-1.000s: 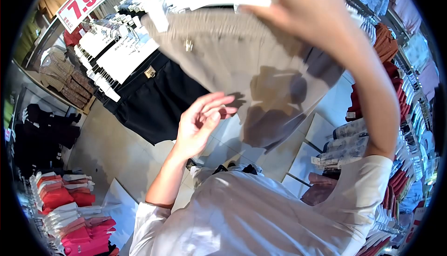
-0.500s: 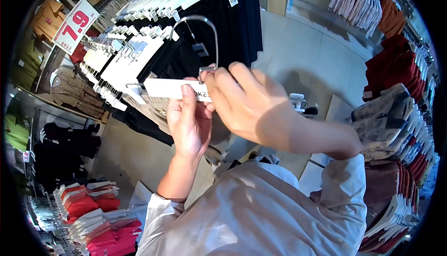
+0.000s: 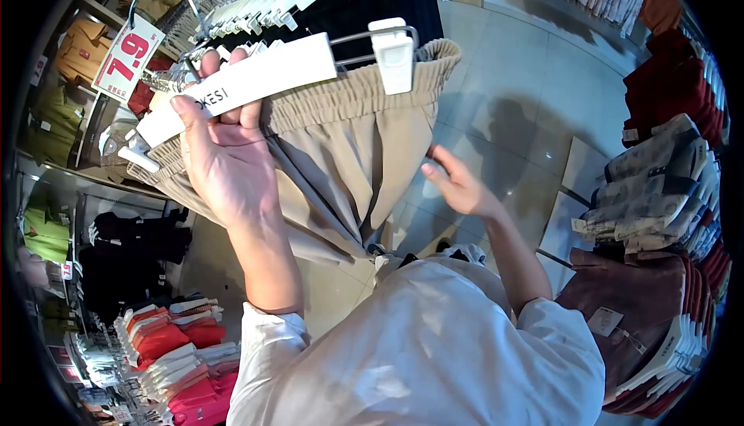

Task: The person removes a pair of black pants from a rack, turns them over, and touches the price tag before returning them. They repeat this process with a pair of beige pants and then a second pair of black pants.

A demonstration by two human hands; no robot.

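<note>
My left hand grips a white clip hanger with dark lettering, its thumb on the front and its fingers behind. The hanger's metal hook rises at the upper left. Beige trousers with an elastic waistband hang from it, the right clip on the waistband and the left clip at the other end. Beside the right edge of the trousers is my right hand, empty, its thumb and fingers apart.
Black garments on white hangers fill a rack behind. A red and white price sign stands at the upper left. Pink clothes hang at the lower left. Brownish garments and dark red ones line the right side.
The hanger has swung open to view with the beige trousers now spread out. My left hand has moved up and left; my right hand has let go of the hanger and dropped to the right.
</note>
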